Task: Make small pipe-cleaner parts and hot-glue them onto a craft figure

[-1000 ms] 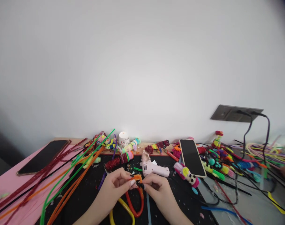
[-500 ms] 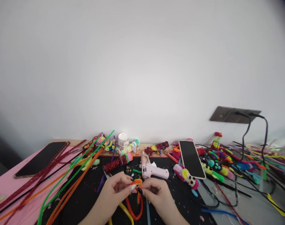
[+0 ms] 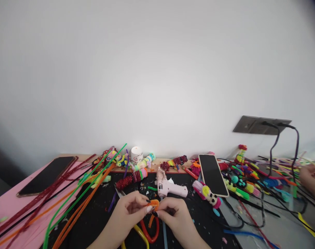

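An orange pipe cleaner, bent into a small loop, is pinched between both hands at the lower middle. My left hand holds it from the left with thumb and fingertips. From the right, my right hand pinches it too, and a loose orange end hangs below the fingers. Under the hands lie scissors with red and yellow handles, partly hidden by my left hand. Just beyond the fingers a pale pink glue gun rests on the black mat.
Long pipe cleaners cross the left side beside a dark phone. A white-framed phone, a pipe-cleaner doll and a paper cup stand or lie behind. Another person's hand is at far right, near cables and a wall socket.
My hands stay close together on the orange pipe cleaner, its loop turned slightly and its loose end swung left. The other person's hand has come further into view at right.
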{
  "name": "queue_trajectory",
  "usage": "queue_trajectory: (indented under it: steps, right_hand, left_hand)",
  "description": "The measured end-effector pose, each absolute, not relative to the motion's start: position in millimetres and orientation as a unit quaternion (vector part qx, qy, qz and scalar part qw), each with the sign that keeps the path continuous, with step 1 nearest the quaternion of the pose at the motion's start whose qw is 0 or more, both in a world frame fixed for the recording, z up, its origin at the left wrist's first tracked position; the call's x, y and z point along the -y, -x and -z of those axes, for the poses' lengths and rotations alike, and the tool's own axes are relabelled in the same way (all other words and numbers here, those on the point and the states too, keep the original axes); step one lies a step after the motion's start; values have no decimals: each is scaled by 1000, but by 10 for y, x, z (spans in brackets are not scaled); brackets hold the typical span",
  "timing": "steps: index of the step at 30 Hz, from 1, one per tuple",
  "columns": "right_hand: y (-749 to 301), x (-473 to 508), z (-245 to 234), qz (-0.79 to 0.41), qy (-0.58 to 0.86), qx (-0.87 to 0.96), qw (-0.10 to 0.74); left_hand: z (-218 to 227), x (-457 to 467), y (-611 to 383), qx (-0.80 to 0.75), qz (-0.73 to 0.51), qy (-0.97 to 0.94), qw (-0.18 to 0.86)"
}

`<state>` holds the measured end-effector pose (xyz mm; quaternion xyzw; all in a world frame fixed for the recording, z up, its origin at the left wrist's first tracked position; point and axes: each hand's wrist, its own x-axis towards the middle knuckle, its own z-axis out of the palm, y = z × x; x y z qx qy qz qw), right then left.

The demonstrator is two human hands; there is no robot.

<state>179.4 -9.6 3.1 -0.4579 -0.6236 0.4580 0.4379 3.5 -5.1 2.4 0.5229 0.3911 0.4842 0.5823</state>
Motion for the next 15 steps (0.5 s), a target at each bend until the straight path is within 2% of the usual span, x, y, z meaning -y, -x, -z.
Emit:
queue_trajectory:
  steps: [15]
  right_hand:
    - [-1790, 118, -59, -372, 468, 676, 431]
  left_hand:
    - [-59, 56, -51, -391, -480, -519, 590]
